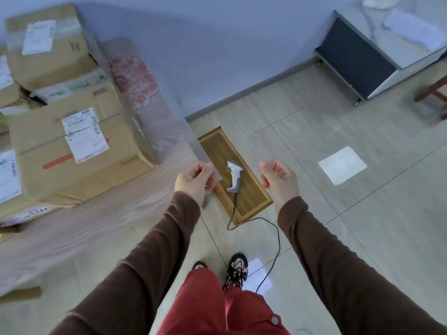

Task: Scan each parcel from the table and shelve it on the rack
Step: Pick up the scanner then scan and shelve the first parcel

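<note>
— Hands first: what are they doing?

— Both are up in front of the person, fingers curled in, nothing in either one. The left hand (194, 181) hangs just off the edge of the covered surface (101, 213); the right hand (278, 176) is over the floor tiles.

— And the scanner?

— The scanner (234, 176) lies on a low wooden board (251, 197) on the floor, seen between the two hands and below them. Its long axis runs roughly away from the person, head at the far end, grip toward the feet, with the cable (271, 235) trailing back past the shoe.

— Which hand is closer to it?

— From the head view, the left looks slightly nearer sideways, though both must drop well down to reach it. I'd judge either could take the grip.

— Parcels?

— Stacked on the surface to the left: the nearest parcel (79, 151) sits label-up, well apart from the right hand, near the left. No rack is in sight.
</note>
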Demonstrator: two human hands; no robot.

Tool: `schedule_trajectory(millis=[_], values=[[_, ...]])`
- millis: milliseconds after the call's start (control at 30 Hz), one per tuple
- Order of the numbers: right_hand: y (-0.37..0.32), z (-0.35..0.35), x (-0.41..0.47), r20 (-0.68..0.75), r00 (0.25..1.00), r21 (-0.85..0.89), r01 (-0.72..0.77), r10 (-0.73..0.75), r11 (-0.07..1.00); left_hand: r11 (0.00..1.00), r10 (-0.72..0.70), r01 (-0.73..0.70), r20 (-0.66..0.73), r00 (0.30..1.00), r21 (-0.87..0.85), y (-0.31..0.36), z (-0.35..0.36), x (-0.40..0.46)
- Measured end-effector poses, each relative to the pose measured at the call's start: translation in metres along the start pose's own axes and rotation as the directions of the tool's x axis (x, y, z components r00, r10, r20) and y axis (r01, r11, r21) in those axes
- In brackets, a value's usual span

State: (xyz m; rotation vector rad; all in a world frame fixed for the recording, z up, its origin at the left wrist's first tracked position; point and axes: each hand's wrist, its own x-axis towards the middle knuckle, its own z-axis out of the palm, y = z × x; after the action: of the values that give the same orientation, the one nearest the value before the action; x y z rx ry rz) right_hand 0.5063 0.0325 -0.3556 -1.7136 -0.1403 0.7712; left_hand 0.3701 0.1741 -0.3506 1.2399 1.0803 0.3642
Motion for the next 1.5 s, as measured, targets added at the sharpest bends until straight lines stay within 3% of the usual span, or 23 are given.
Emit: schedule_trajectory(millis=[200, 367, 467, 733, 967, 1133, 1267, 1500], values=[[0.042, 0.004, 0.074, -0.073, 0.985, -0.045, -0.158, 0.155, 0.986, 0.992, -0.078, 0.061, 0.165, 0.983, 0.109, -0.039, 0.052, 0.038], [0.094, 0.013, 0.14, -0.103, 0.969, -0.134, -0.238, 0.226, 0.962, 0.943, -0.212, 0.111, 0.306, 0.928, 0.315, -0.095, 0.091, 0.086], [0.131, 0.017, 0.172, -0.103, 0.95, -0.131, -0.307, 0.295, 0.943, 0.86, -0.283, 0.146, 0.219, 0.934, 0.489, -0.139, 0.106, 0.123], [0.243, 0.021, 0.252, -0.004, 0.905, -0.224, -0.416, 0.426, 0.881, 0.697, -0.318, 0.265, -0.045, 0.947, 0.666, -0.257, 0.119, 0.224], [0.307, 0.044, 0.297, 0.085, 0.875, -0.386, -0.411, 0.476, 0.826, 0.656, -0.278, 0.197, -0.009, 0.961, 0.729, -0.325, 0.135, 0.283], [0.333, 0.058, 0.311, 0.1, 0.888, -0.36, -0.389, 0.45, 0.848, 0.729, -0.234, 0.135, 0.059, 0.97, 0.671, -0.344, 0.138, 0.301], [0.335, 0.059, 0.306, 0.092, 0.891, -0.27, -0.408, 0.445, 0.872, 0.809, -0.262, 0.165, 0.096, 0.96, 0.564, -0.341, 0.139, 0.293], [0.262, 0.026, 0.236, 0.182, 0.883, -0.082, -0.425, 0.433, 0.901, 0.914, -0.243, 0.158, 0.192, 0.951, 0.375, -0.269, 0.136, 0.215]])
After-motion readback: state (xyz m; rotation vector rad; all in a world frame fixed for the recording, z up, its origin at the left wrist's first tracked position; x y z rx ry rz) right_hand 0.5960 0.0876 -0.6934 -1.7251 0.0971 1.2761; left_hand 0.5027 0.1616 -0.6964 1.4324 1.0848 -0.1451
